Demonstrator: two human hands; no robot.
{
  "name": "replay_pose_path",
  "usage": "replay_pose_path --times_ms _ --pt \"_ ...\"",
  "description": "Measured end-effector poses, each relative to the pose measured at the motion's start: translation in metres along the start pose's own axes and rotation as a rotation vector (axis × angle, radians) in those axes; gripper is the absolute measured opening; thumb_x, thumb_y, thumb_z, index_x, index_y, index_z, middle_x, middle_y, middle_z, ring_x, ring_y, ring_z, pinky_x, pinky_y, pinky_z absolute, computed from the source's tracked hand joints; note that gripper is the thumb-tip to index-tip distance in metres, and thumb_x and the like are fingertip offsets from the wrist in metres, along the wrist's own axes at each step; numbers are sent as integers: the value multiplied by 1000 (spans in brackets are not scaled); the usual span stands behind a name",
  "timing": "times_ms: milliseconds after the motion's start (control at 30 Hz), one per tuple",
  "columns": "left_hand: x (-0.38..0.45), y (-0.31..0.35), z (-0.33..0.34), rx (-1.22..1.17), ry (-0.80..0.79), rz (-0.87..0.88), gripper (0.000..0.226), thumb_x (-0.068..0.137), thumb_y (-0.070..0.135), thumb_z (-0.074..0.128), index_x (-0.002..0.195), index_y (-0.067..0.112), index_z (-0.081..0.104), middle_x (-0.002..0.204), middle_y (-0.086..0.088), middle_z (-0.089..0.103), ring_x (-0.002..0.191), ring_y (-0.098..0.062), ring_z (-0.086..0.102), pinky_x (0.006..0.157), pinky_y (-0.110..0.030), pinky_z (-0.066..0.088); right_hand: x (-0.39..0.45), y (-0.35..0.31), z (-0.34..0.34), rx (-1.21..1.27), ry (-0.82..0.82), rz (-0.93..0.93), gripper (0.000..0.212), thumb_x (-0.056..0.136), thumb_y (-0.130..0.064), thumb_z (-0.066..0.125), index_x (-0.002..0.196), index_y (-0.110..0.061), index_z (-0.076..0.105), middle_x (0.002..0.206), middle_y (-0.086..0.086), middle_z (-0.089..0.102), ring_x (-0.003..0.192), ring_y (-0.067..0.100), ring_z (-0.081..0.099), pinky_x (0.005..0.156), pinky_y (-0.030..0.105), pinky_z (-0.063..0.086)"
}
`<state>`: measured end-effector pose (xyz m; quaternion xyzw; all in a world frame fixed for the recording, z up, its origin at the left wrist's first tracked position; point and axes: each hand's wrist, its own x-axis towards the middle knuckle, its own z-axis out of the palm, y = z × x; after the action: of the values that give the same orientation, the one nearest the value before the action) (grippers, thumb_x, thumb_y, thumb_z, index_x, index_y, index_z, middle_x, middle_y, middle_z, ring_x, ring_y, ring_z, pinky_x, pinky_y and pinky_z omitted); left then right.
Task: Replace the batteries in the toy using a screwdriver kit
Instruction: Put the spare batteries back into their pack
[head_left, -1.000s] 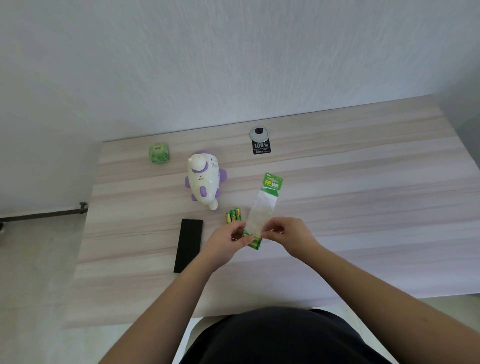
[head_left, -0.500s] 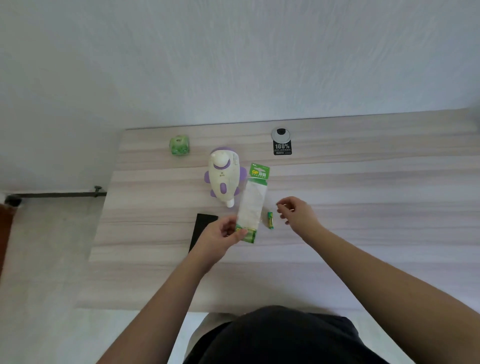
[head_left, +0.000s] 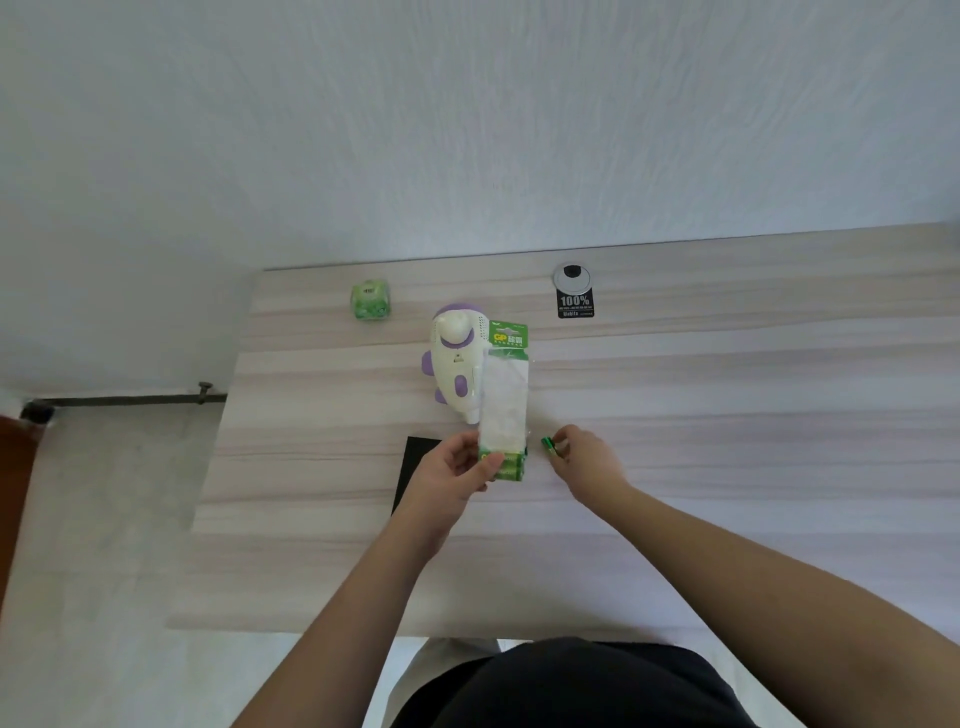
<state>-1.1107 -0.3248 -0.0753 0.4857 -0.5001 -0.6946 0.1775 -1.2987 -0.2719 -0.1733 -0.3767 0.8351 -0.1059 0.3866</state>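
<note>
A white and purple toy lies on the wooden table, partly behind a battery pack. My left hand grips the lower end of that green and clear battery pack and holds it upright above the table. Green batteries show at the pack's bottom. My right hand is just right of the pack, and its fingers pinch a loose green battery at the table surface. A black flat case lies under my left hand, mostly hidden.
A small green cube sits at the table's back left. A round grey cable cap with a black label is at the back. The wall stands right behind the table. The table's left edge is near the cube.
My right hand let go of the pack and moved right, down to a loose battery on the table. My left hand kept the pack and raised it upright. The camera shifted.
</note>
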Motion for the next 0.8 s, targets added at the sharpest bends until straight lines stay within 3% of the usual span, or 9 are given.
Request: replay_pose_path --times_ms 100,200,300,367,467,567,800 --pt "-2 3 -3 -6 -9 35 22 89 11 67 108 22 65 92 6 73 79 -7 60 68 -23 48 -21 -5 -19 332 4 -71 30 92 -27 61 121 -19 55 102 -1 65 86 15 64 69 27 52" --pt "-3 9 -6 -68 10 58 19 89 8 64 106 18 64 87 9 72 74 -6 58 66 -23 46 -51 -23 -47 591 25 -161 25 90 -27 66 113 -24 56 101 -5 68 85 7 69 69 16 51" --pt "-5 17 -9 -103 -5 87 18 91 7 62 108 13 63 87 9 71 75 -6 59 67 -23 47 -77 -43 -71 852 71 -210 21 87 -17 69 105 -17 57 95 -4 71 88 13 72 85 36 56" --pt "-6 28 -11 -131 -15 106 16 91 5 60 106 11 63 89 5 72 78 -8 63 68 -23 51 -92 -56 -83 942 127 -233 22 85 -11 71 103 -12 59 91 0 72 88 16 72 89 41 55" --pt "-11 49 -13 -163 -73 127 18 92 2 56 108 8 62 93 -1 73 82 -13 70 71 -26 57 -112 -77 -96 970 218 -266 27 82 -9 73 104 -16 60 87 2 72 85 19 68 83 41 56" --pt "-20 69 -16 -147 -120 166 19 93 0 54 105 13 62 88 5 75 78 -10 71 66 -25 57 -132 -100 -107 935 298 -352 32 83 -13 72 106 -28 57 85 3 70 74 16 64 72 32 54" --pt "-30 106 -29 -10 -159 303 25 91 4 58 114 13 62 95 3 75 86 -13 72 70 -23 56 -161 -148 -126 655 555 -460 32 83 -24 73 99 -43 54 81 -18 68 67 7 60 64 19 50"
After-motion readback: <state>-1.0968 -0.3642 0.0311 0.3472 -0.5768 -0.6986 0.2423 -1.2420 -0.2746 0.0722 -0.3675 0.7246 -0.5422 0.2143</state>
